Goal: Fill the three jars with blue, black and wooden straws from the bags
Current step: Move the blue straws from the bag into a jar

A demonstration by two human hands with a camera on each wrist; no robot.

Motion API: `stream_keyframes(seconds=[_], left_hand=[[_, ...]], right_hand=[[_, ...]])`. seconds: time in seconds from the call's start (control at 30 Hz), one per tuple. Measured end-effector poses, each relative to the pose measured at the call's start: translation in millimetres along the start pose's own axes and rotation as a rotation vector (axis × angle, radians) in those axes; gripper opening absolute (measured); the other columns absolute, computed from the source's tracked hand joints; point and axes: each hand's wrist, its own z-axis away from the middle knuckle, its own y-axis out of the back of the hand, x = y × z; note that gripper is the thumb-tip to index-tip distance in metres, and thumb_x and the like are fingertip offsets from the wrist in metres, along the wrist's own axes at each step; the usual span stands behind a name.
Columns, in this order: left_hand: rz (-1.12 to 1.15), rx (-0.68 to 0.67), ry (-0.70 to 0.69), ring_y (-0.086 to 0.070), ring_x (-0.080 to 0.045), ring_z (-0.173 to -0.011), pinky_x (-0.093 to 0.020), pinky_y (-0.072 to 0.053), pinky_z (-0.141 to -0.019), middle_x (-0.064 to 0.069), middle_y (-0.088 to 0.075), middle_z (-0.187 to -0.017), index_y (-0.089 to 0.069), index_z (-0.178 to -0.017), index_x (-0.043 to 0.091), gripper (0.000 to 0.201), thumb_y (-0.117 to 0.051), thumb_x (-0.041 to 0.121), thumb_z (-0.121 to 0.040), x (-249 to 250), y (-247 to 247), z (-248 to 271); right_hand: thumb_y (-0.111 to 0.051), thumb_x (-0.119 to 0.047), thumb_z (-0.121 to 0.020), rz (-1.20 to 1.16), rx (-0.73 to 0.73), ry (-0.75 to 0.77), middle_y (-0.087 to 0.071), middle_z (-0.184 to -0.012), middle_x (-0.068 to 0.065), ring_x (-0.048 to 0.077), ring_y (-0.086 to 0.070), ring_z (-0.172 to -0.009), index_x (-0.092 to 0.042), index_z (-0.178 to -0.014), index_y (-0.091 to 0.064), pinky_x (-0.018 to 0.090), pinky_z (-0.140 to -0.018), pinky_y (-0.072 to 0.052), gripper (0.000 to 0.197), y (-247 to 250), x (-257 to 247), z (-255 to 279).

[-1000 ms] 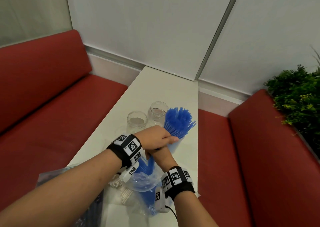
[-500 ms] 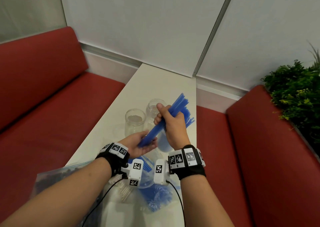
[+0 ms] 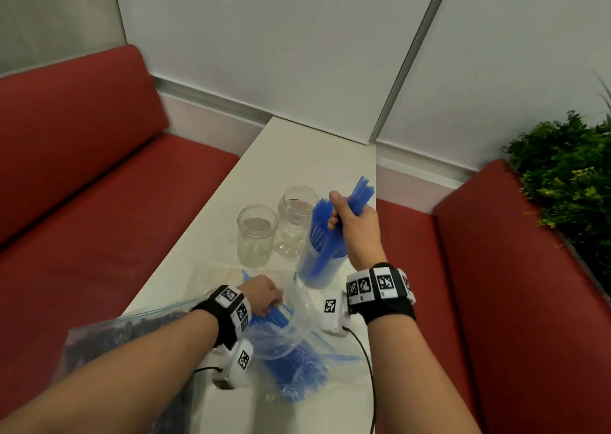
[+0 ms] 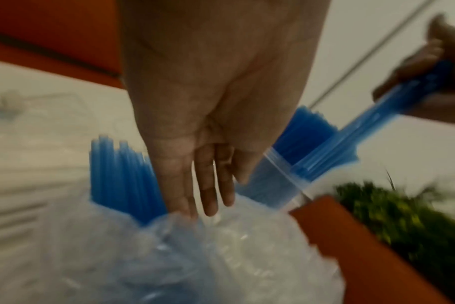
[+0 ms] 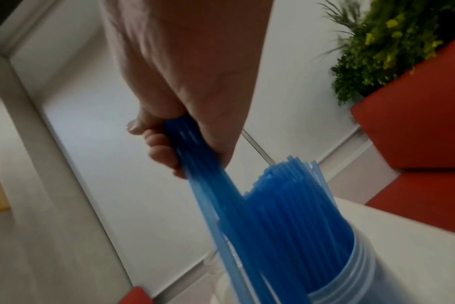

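Right hand (image 3: 355, 232), now lower, is gripping straws (image 3: 325, 245), feeding them steeply into jar (image 3: 317, 273); left hand (image 3: 261, 296), fingers straight, is reaching into bag (image 3: 291, 331).

3 jars (image 3: 257, 235) stand on the table (image 3: 307, 156) — 2 bags (image 3: 291, 334), 2 hands (image 3: 358, 232).

Both forearms are bare, no sleeves. Each wrist has a black fabric wrist strap (image 3: 390, 311) with white square tags printed in black-and-white grid patterns. A small white plastic camera block (image 3: 334, 314) hangs off each strap, and a thin black cable (image 3: 367, 367) trails away.
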Motion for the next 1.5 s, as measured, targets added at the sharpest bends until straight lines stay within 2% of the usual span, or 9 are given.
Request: stream_keyframes(seconds=[0.17,0.37,0.57,0.8,0.9,1.0,1.2,1.4,1.5], left_hand=[[-0.713,-0.062,-0.174,-0.059,-0.024,-0.114,-0.030,-0.046,-0.096,-0.008,-0.064,-0.122,-0.065,-0.119,0.009,0.032,-0.062,0.023,-0.091,-11.7,-17.2,2.8],[-1.022,-0.103,-0.160,-0.056,-0.030,-0.119,-0.036,-0.044,-0.102,-0.012,-0.061,-0.128,-0.061,-0.126,0.008,0.035,-0.061,0.015,-0.092,-8.1,-32.2,2.5],[-1.122,-0.113,-0.165,-0.055,-0.031,-0.121,-0.037,-0.041,-0.104,-0.014,-0.060,-0.129,-0.060,-0.125,0.004,0.030,-0.053,0.015,-0.097,-8.4,-36.9,2.6],[-1.278,-0.105,-0.196,-0.050,-0.034,-0.124,-0.045,-0.043,-0.103,-0.014,-0.051,-0.137,-0.051,-0.134,0.008,0.038,-0.054,0.018,-0.097,-13.4,-40.0,-5.7],[-1.428,0.038,-0.261,-0.032,-0.039,-0.134,-0.053,-0.027,-0.110,-0.014,-0.033,-0.148,-0.040,-0.144,0.012,0.051,-0.053,0.023,-0.096,-20.9,-39.6,-7.2],[-1.433,0.051,-0.260,-0.030,-0.040,-0.135,-0.054,-0.026,-0.110,-0.015,-0.029,-0.150,-0.036,-0.145,0.014,0.056,-0.056,0.025,-0.094,-29.4,-34.0,-11.3],[-1.422,0.041,-0.385,-0.034,-0.036,-0.131,-0.053,-0.028,-0.106,-0.012,-0.036,-0.144,-0.047,-0.136,0.016,0.049,-0.059,0.029,-0.091,-30.8,-23.4,-14.5],[-1.361,0.073,-0.377,-0.018,-0.037,-0.142,-0.055,-0.023,-0.112,-0.012,-0.015,-0.155,-0.019,-0.150,0.014,0.090,-0.068,0.047,-0.082,-40.6,-16.0,-19.9],[-1.415,0.032,-0.332,-0.032,-0.035,-0.133,-0.056,-0.028,-0.106,-0.009,-0.030,-0.147,-0.031,-0.146,0.017,0.074,-0.065,0.044,-0.086,-42.7,-16.4,-19.8]], right_hand=[[-0.073,-0.038,-0.094,0.084,0.228,0.088,-0.059,-0.059,-0.001,0.011,-0.055,-0.056,-0.012,-0.075,-0.059,0.020,-0.061,-0.050,0.035,13.4,-7.3,-28.2],[-0.075,-0.037,-0.092,0.096,0.256,0.133,-0.059,-0.063,0.001,0.011,-0.055,-0.060,-0.013,-0.073,-0.058,0.021,-0.065,-0.051,0.035,7.7,6.0,-35.0],[-0.075,-0.019,-0.093,0.115,0.196,0.056,-0.065,-0.076,0.006,0.015,-0.062,-0.073,-0.007,-0.085,-0.065,0.031,-0.078,-0.052,0.019,3.0,38.5,-23.6],[-0.065,-0.022,-0.098,0.358,0.309,0.352,-0.067,-0.113,-0.010,-0.001,-0.061,-0.107,-0.032,-0.123,-0.058,0.012,-0.096,-0.046,0.027,1.4,23.5,-34.3],[-0.044,-0.033,-0.109,0.891,0.124,0.310,-0.050,-0.150,0.002,0.017,-0.039,-0.144,-0.020,-0.139,-0.057,0.041,-0.124,-0.024,0.035,-1.8,44.9,-32.0],[-0.022,-0.053,-0.109,1.392,-0.049,0.145,-0.012,-0.172,0.002,0.024,0.002,-0.159,-0.021,-0.161,-0.030,0.050,-0.126,0.007,0.061,0.8,69.5,-27.5],[-0.022,-0.062,-0.105,1.229,0.086,0.143,-0.001,-0.173,0.006,0.033,0.012,-0.158,-0.030,-0.164,-0.018,0.053,-0.122,0.016,0.067,2.3,65.6,-31.6],[-0.026,-0.058,-0.106,1.229,0.009,0.059,-0.005,-0.172,0.009,0.029,0.010,-0.158,-0.026,-0.164,-0.016,0.056,-0.125,0.010,0.067,4.6,74.3,-24.5],[-0.026,-0.058,-0.107,1.211,0.080,0.041,-0.002,-0.172,0.011,0.031,0.011,-0.158,-0.023,-0.164,-0.015,0.054,-0.125,0.010,0.069,4.7,72.5,-21.4]])
